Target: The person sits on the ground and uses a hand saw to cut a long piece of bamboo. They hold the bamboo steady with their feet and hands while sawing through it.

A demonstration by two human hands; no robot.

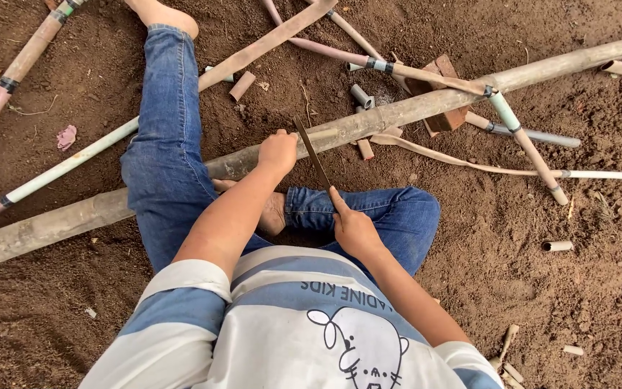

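Striped shirt (282, 317) fills the bottom edge, hiding the lap. Both ends of the long bamboo pole (397, 112) run out of view (it lies across the dirt (577, 288), over the jeans (160, 166)). Left hand (277, 151) is closed on the pole; right hand (353, 227) grips the dark blade (312, 155), set on it.

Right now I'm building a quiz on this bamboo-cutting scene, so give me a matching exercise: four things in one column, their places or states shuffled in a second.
1. left hand
2. right hand
3. reddish-brown brick
4. short cut bamboo tube

A. lies alone on the bare soil at the right
B. grips the handle end of the thin dark saw blade
C. presses on the long thick bamboo pole
D. sits under the pole

Pairs: 1-C, 2-B, 3-D, 4-A
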